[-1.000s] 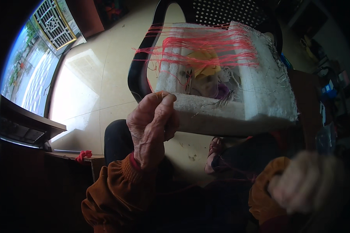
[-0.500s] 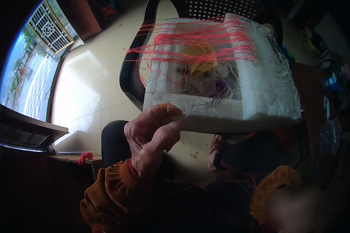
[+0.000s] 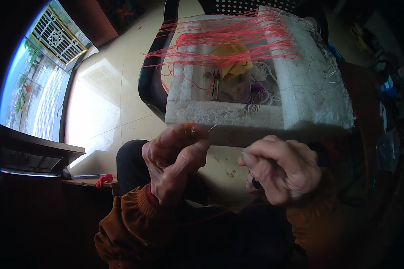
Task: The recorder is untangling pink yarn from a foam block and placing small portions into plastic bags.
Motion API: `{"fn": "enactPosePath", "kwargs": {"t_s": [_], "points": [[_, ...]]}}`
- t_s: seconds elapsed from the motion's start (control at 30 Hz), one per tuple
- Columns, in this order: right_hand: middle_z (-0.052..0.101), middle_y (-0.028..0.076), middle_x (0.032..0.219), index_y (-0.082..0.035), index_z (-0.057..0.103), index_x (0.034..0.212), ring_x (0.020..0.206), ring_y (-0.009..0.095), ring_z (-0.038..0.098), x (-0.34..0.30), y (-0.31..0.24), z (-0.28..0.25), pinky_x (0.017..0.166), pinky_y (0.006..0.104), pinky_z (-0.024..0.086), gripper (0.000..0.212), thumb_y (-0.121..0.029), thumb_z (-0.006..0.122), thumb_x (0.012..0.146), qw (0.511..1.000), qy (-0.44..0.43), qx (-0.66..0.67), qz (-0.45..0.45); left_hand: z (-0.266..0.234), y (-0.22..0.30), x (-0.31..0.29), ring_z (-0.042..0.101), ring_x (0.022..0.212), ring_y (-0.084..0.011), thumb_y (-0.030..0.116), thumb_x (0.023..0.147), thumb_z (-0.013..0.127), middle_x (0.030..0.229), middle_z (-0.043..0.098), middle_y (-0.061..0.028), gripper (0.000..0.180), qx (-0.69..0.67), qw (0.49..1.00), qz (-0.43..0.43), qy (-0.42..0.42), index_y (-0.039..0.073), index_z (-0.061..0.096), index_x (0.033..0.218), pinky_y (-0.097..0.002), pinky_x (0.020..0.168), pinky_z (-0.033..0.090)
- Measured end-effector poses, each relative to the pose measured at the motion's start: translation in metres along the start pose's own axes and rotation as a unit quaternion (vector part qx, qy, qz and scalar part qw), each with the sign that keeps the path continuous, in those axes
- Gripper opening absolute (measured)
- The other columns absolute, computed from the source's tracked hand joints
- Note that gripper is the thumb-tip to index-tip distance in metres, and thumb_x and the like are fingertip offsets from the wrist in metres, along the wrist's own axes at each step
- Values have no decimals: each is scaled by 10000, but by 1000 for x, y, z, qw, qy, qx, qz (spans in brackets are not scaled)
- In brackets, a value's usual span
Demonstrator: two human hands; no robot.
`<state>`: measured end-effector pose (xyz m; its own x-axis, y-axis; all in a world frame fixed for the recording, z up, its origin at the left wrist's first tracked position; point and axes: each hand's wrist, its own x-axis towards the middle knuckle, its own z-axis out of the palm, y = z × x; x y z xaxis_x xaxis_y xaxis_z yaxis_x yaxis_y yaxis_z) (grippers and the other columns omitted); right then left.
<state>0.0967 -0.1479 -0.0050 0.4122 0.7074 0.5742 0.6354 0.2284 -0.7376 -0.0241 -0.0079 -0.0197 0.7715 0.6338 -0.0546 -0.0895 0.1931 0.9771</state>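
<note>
My left hand [image 3: 175, 154] is closed in a pinch just in front of a white foam block [image 3: 312, 85]. A thin pale strand [image 3: 213, 127] pokes out past its thumb and forefinger, and a bit of orange shows on the forefinger. To the right, my right hand [image 3: 283, 168] is also pinched, fingertips turned toward the left hand; what they hold, if anything, is too small to make out. Many pink threads [image 3: 233, 38] stretch across the far part of the foam. Pins [image 3: 330, 71] stick in its right side.
The foam's hollow holds yellow paper [image 3: 233, 67], a small slim metal tool [image 3: 216, 85], purple thread [image 3: 257, 88] and white cord [image 3: 270, 95]. The foam rests on a black chair [image 3: 152, 85]. Red cloth [image 3: 104, 180] lies at the left.
My right hand has come up from the lower right, no longer blurred, to beside my left hand, and its fingers are now pinched. My left hand keeps its pinch in nearly the same place.
</note>
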Motion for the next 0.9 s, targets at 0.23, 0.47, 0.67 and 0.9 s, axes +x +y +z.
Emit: {"fn": "enactPosePath", "kwargs": {"t_s": [0.23,0.47,0.67,0.9], "points": [[591,86,661,20,537,882,518,155,586,10,8,7,460,260,460,77,44,557,811,995,-33,-39,-81,3,-2,5,392,467,-49,63,830,519,566,494,-12,152,-52,999,-4,-13,-46,586,913,-188,450,288],[579,87,671,22,542,861,544,176,589,9,13,15,480,273,458,95,64,575,782,994,-14,-46,-94,-1,-4,6,387,446,-55,77,851,500,548,488,-25,183,-71,997,-5,-27,-62,573,946,-183,429,275],[575,95,683,17,546,848,551,184,590,9,14,17,480,281,457,90,65,578,780,994,7,-47,-99,1,-3,8,388,433,-62,96,862,487,537,491,-37,210,-75,997,-9,-30,-71,566,960,-179,419,278],[573,98,675,10,547,843,554,201,596,11,16,16,481,290,459,92,58,590,777,993,2,-58,-99,1,-5,10,374,420,-66,108,872,469,523,479,-40,221,-134,990,1,-54,-72,559,966,-190,407,268]]}}
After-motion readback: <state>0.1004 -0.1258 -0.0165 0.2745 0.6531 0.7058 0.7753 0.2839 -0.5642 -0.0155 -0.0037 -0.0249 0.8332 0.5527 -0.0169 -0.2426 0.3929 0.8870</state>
